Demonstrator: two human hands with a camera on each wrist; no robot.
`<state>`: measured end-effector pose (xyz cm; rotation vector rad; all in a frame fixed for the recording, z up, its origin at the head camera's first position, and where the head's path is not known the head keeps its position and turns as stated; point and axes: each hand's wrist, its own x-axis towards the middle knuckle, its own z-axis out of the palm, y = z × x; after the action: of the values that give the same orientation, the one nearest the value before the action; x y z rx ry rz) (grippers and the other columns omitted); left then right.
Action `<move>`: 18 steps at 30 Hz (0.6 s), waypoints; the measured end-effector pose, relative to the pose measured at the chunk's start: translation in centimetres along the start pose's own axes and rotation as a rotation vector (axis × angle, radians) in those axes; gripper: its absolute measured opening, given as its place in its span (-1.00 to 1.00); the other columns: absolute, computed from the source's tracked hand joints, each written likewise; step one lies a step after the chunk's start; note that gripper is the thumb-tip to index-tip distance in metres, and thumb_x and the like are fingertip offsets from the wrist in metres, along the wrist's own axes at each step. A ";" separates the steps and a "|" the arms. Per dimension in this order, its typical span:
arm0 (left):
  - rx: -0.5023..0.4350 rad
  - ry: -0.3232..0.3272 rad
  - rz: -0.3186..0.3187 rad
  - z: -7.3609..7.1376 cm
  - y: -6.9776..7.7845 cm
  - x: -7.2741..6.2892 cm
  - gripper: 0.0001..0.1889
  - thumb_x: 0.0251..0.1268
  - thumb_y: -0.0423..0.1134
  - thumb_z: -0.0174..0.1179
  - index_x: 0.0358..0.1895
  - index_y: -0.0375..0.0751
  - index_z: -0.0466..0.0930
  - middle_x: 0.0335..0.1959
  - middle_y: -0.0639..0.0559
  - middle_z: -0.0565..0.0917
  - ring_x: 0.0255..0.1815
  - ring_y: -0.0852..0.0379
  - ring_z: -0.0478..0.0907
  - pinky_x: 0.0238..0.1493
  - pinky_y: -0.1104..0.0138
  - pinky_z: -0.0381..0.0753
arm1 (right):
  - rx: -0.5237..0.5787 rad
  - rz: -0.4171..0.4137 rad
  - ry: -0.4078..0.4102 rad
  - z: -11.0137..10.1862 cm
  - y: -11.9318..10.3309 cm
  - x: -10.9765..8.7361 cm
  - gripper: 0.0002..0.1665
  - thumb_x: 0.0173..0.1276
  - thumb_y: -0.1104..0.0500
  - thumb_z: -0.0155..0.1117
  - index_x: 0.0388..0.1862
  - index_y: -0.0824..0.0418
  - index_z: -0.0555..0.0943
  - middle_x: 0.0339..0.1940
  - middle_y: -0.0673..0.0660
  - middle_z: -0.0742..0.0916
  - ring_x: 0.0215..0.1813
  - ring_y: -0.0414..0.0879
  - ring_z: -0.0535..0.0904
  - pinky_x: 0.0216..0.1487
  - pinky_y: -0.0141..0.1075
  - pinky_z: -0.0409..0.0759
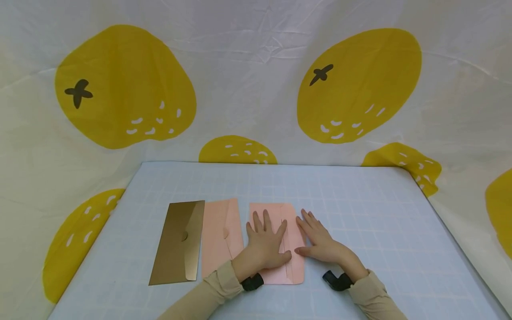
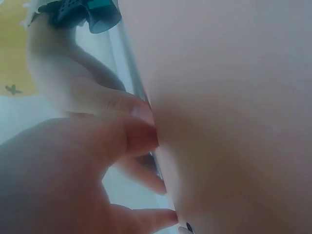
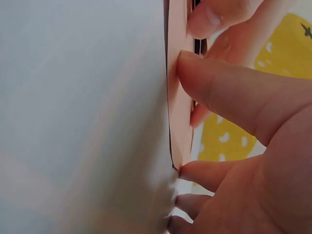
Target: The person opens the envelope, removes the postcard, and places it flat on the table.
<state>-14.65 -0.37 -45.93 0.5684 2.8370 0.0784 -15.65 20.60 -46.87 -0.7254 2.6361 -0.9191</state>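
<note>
A pink envelope (image 1: 276,278) lies on the table with its long flap toward the right. My left hand (image 1: 262,249) rests spread out on top of it, thumb pointing right. At the envelope's right edge is my right hand (image 1: 324,242), fingers extended, its thumb and fingertips on or beside the flap. In the right wrist view, the thumb of the right hand (image 3: 263,112) touches the pink paper (image 3: 179,109) near its edge. The left wrist view shows the thumb of the left hand (image 2: 63,165) against the pink surface (image 2: 234,63), close to the right thumb.
Left of the hands lie a second pink envelope (image 1: 214,240) and, beside it, a brown-gold envelope (image 1: 170,249), both with flaps folded over. The table has a pale blue checked cover (image 1: 360,200). Behind it hangs a white cloth (image 1: 248,89) with yellow fruit prints.
</note>
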 end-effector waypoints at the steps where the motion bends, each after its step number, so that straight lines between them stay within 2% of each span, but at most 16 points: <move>1: 0.000 0.002 0.000 0.1 0.0 0.0 -0.14 0.28 0.39 -0.01 0.60 0.21 0.01 0.54 -0.46 -0.07 0.49 -0.58 -0.19 0.29 -0.37 0.10 | 0.001 0.000 0.000 0.0 0.0 0.0 0.03 0.31 0.03 0.34 0.52 0.51 0.07 0.58 0.48 -0.05 0.56 0.43 -0.30 0.41 0.36 -0.25; 9: 0.030 0.054 0.013 0.5 0.1 0.4 -0.16 0.29 0.34 -0.02 0.59 0.15 0.04 0.52 -0.51 -0.03 0.46 -0.63 -0.15 0.24 -0.41 0.14 | 0.003 -0.001 0.000 -0.1 0.1 0.1 0.04 0.31 0.03 0.34 0.52 0.51 0.06 0.58 0.48 -0.05 0.55 0.44 -0.30 0.41 0.36 -0.26; 18: -0.011 0.064 0.017 0.6 0.0 0.4 -0.17 0.30 0.31 -0.02 0.59 0.09 0.07 0.52 -0.50 -0.01 0.46 -0.62 -0.13 0.22 -0.41 0.16 | 0.005 0.007 -0.005 0.0 0.1 0.1 0.05 0.30 0.00 0.35 0.53 0.48 0.07 0.59 0.46 -0.05 0.56 0.42 -0.30 0.41 0.36 -0.24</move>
<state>-14.90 -0.25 -46.58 0.5980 2.8923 0.1179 -15.74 20.65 -46.93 -0.7161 2.6291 -0.9207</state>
